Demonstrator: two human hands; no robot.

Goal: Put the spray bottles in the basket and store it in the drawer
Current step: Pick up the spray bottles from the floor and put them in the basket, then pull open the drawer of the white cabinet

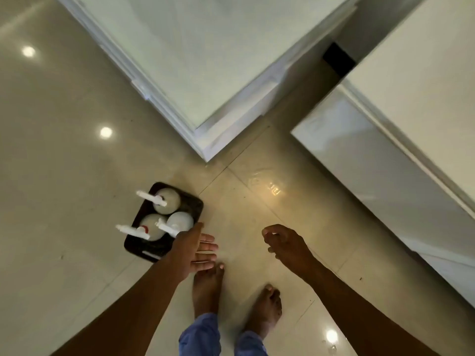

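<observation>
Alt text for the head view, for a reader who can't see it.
Three white spray bottles stand in a dark basket on a glossy tiled floor. The person's empty left hand reaches beside it; the right hand hangs open, with bare feet below and white cabinets ahead.

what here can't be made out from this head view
- Near right corner of the dark basket: covered by the left hand.
- Labels and fill of the three spray bottles: seen from above only, too small.
- The open drawer: its far part is cut off by the top edge.
- Right hand: fingers curled and blurred; it seems to hold nothing.
</observation>
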